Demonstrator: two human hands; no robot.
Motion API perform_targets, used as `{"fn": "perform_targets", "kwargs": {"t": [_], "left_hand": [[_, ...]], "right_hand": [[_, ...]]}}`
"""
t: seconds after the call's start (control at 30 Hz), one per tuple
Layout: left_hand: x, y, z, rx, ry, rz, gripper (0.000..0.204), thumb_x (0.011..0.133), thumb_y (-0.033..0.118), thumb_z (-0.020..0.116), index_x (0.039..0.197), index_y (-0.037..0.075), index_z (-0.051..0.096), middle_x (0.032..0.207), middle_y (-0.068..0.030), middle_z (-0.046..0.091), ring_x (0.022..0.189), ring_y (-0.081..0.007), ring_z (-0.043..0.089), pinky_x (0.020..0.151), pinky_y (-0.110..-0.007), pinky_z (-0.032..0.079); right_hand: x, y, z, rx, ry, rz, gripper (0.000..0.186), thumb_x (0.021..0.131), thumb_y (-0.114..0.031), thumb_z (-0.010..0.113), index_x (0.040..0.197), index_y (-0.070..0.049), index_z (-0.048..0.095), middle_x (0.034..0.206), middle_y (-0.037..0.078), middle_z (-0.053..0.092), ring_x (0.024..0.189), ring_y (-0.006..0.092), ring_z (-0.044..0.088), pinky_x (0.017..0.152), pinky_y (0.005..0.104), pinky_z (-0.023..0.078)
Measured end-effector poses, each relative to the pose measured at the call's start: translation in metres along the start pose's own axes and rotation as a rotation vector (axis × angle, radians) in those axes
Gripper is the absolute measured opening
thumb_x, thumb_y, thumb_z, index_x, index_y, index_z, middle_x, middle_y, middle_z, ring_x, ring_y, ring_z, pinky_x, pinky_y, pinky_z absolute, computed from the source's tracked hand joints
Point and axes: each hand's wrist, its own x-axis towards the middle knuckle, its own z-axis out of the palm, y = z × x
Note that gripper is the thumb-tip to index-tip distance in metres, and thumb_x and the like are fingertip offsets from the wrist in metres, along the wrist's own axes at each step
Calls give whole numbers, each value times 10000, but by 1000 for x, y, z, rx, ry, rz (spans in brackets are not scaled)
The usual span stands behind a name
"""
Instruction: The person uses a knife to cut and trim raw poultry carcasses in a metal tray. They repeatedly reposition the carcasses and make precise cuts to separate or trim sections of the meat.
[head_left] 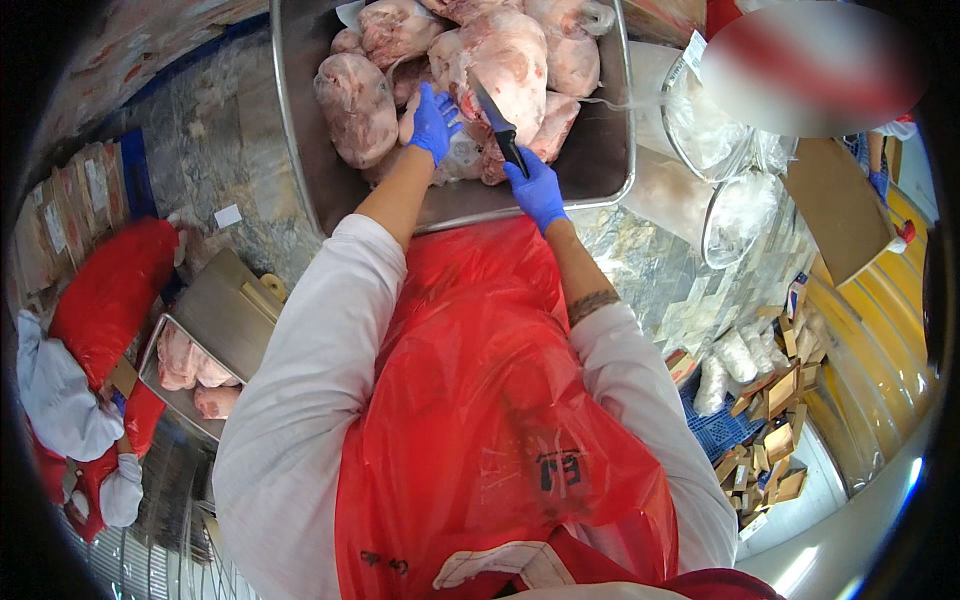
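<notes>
Both my hands wear blue gloves at a steel tub [295, 150] full of pale, pinkish meat pieces [355, 110], some wrapped in clear plastic. My left hand [433, 125] has its fingers apart beside the large central piece [505, 55], among the meat. My right hand [535, 188] grips the black handle of a knife [505, 135]; its blade points up and left, lying over or against that central piece, and I cannot tell whether it cuts into it.
Co-workers in red aprons [105, 295] are at the left, by another steel bin [215, 295] holding meat. Plastic-lined round containers [740, 215] stand at right, near a cardboard sheet [830, 205], cardboard boxes [780, 390] and a blue crate [720, 425]. Another gloved hand [878, 182] shows at far right.
</notes>
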Motion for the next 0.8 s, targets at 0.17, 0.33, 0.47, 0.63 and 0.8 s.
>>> {"fn": "perform_targets", "kwargs": {"t": [0.17, 0.33, 0.47, 0.63, 0.8], "left_hand": [[10, 33, 37, 433, -7, 154, 890, 905, 738, 464, 1420, 13, 491, 1379, -140, 560, 1239, -268, 539, 1044, -399, 401], [95, 29, 16, 971, 86, 902, 572, 914, 543, 589, 1102, 21, 724, 998, -178, 727, 966, -269, 679, 911, -376, 491], [110, 19, 30, 899, 177, 771, 386, 902, 418, 640, 1004, 61, 744, 978, -169, 738, 916, -294, 693, 845, -394, 520], [79, 32, 26, 927, 320, 732, 347, 967, 321, 537, 929, 21, 707, 919, -146, 719, 787, -269, 670, 686, -409, 518], [78, 29, 33, -148, 318, 231, 296, 973, 330, 528, 1015, 77, 676, 875, -84, 676, 671, -268, 599, 598, -412, 496]], "right_hand": [[-24, -38, -64, -155, 84, 14, 388, 932, -209, 666, 1245, 17, 627, 997, 179, 724, 877, 230, 690, 818, 344, 522], [-29, -42, -103, 9, 57, 102, 371, 941, -193, 664, 1245, 16, 628, 810, 15, 633, 660, 96, 550, 615, 289, 475], [-29, -33, -103, 95, 54, 132, 370, 946, -189, 661, 1248, 21, 624, 845, 38, 617, 709, 88, 527, 653, 271, 450], [-24, -31, -99, 176, 46, 230, 368, 940, -183, 661, 1234, 36, 624, 1007, 144, 710, 892, 147, 624, 835, 317, 502], [-12, -35, -103, 119, -19, 240, 362, 937, -182, 661, 1226, 35, 631, 981, 123, 705, 871, 130, 610, 819, 312, 504]]}}
